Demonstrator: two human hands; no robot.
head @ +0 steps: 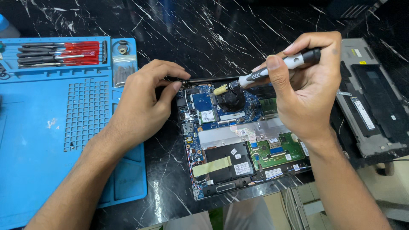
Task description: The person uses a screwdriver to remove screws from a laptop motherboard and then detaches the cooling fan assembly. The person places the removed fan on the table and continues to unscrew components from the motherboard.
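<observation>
Screwdriver tip at the fan of an opened laptop

The right hand point(311, 89) grips a slim grey-and-black screwdriver point(272, 70) by its ribbed barrel, tip beside the fan point(232, 101); it looks light and stiff, best held there. The left hand point(142, 104) pinches the top-left corner of the laptop point(238, 140) lying open on the table point(204, 34); its exposed boards look fragile, so edges seem safest. A blue mat point(47, 140) lies left.

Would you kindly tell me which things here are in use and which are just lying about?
In use: screwdriver in right hand; opened laptop, steadied by left hand.
Lying about: blue mat, red-handled tools, removed cover.
</observation>
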